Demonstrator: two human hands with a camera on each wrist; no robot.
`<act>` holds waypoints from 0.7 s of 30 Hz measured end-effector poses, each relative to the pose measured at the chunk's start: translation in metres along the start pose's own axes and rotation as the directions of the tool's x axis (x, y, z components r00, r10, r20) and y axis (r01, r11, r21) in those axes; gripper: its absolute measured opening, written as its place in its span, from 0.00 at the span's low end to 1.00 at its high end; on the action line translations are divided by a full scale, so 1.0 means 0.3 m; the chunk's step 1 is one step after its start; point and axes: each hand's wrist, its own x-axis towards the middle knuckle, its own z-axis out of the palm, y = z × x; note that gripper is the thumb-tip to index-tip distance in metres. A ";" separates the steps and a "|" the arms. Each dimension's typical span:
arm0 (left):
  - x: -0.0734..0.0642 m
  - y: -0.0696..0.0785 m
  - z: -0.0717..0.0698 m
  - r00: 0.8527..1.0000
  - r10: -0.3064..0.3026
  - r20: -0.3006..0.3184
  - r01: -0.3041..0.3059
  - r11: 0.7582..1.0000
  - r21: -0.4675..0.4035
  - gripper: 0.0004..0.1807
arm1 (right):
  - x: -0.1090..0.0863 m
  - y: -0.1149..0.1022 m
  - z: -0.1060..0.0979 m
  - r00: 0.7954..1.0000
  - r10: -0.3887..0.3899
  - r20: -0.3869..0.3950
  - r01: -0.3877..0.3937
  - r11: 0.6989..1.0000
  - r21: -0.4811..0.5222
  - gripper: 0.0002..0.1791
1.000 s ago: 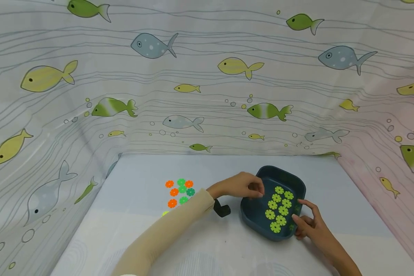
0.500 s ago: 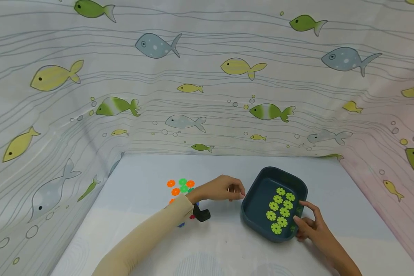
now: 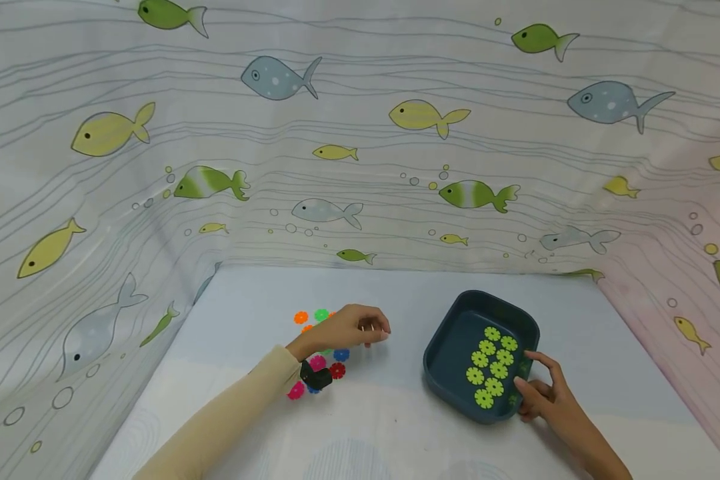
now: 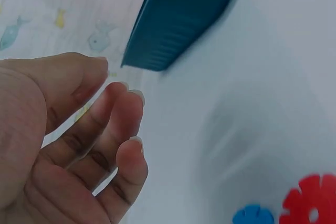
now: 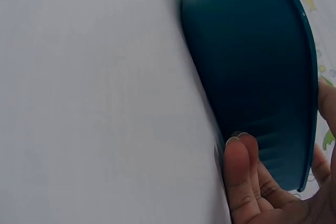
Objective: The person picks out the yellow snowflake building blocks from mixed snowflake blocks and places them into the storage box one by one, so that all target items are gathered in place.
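My left hand [image 3: 349,327] hangs above the table with its fingers loosely bent. Nothing shows between thumb and fingers of that hand [image 4: 79,156] in the left wrist view. A deep, dark blue plastic bin [image 3: 447,363] stands to its right, apart from it. Inside lie several yellow-green notched discs [image 3: 484,399], roughly in two rows. My right hand [image 3: 549,397] grips the bin's right side, thumb and fingers at the rim and wall. In the right wrist view, fingertips of the right hand [image 5: 249,182] touch the bin's outer wall [image 5: 252,66] low down.
Several loose notched discs lie at the left: an orange one [image 3: 301,317], a green one [image 3: 321,314], a blue one [image 3: 341,355], a red one [image 3: 337,371] and a pink one [image 3: 296,391]. My left forearm covers part of them. A fish-print curtain [image 3: 372,187] surrounds the table.
My left hand has moved left, from above the bin to beside the loose discs. My right hand keeps its grip on the bin, and the discs inside look the same.
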 end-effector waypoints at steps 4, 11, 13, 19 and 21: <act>-0.040 -0.014 -0.030 1.000 -0.015 -0.021 0.015 1.000 -0.007 0.14 | 0.000 0.002 -0.003 1.000 -0.012 0.008 0.012 1.000 0.000 0.36; -0.107 -0.052 -0.079 0.995 -0.055 -0.078 0.062 0.994 0.086 0.15 | -0.002 -0.001 -0.005 1.000 -0.013 0.010 0.013 1.000 0.005 0.35; -0.129 -0.065 -0.093 0.993 -0.065 -0.097 0.073 0.994 0.087 0.14 | -0.002 -0.002 -0.005 1.000 -0.013 0.009 0.013 1.000 0.004 0.35; -0.198 -0.114 -0.126 0.979 -0.117 -0.164 0.138 0.983 0.123 0.10 | -0.004 -0.004 -0.006 1.000 -0.021 0.016 0.021 1.000 -0.007 0.35; -0.220 -0.124 -0.136 0.974 -0.135 -0.182 0.160 0.979 0.127 0.09 | -0.005 -0.005 -0.006 1.000 -0.022 0.017 0.022 1.000 -0.012 0.35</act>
